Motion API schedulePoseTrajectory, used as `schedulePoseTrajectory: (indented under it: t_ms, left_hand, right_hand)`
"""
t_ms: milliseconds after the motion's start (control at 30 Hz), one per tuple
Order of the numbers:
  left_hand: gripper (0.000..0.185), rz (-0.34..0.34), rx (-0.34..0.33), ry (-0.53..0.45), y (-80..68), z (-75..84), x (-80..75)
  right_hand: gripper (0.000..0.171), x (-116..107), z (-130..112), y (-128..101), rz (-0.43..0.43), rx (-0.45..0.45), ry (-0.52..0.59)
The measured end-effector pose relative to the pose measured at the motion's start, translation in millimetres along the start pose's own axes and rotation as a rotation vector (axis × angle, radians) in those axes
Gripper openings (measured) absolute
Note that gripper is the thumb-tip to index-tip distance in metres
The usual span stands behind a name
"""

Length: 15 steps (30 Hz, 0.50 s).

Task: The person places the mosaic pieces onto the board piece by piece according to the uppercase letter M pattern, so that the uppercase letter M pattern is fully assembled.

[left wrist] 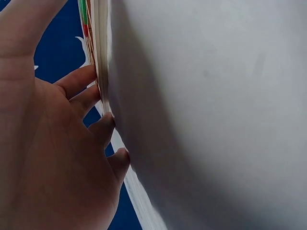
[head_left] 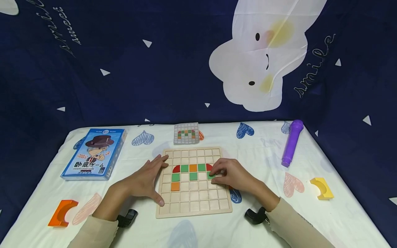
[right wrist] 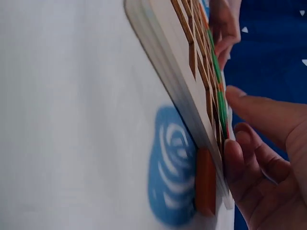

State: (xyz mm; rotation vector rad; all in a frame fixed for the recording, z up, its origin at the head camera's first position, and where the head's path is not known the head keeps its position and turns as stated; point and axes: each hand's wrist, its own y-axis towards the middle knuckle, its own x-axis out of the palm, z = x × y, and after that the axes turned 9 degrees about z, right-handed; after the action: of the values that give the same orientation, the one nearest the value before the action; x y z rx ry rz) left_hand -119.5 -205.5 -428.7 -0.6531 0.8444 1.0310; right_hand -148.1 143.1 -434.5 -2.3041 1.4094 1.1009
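Wooden grid board [head_left: 193, 203] lies flat at the near middle of the worktop [head_left: 310, 213], which is covered in a white cloth with heart prints. Coloured tiles sit in its cells: a row of red, green, orange, green, red, then two greens below, and one orange tile [head_left: 175, 186] lower left.

Your left hand [head_left: 145, 181] rests at the board's left edge, fingers straight and spread, thumb against the near part of the edge, holding nothing. Your right hand [head_left: 231, 175] lies over the board's right side, fingers curled down onto a green tile [head_left: 210, 175]; whether they pinch it or just press it you cannot tell from here.

Far of the board lies a small pattern card [head_left: 186, 133]. Far left is a blue game box [head_left: 94, 154]. Near left, an orange curved block [head_left: 62, 213]. Right, a purple marker-like stick [head_left: 292, 142], and nearer, a yellow curved block [head_left: 322, 188].
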Motion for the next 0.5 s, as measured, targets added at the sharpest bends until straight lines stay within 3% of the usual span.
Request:
schedulePoseTrajectory:
  t_ms: [233, 500]
  left_hand:
    - [0.145, 0.002, 0.002, -0.001, 0.1, 0.0, -1.2]
    - [0.144, 0.010, 0.019, -0.003, -1.7, 1.5, -2.2]
  right_hand:
    - [0.023, -12, 5, -6, -0.004, -0.017, 0.068]
    - [0.036, -30, 7, -22, 0.039, -0.064, 0.032]
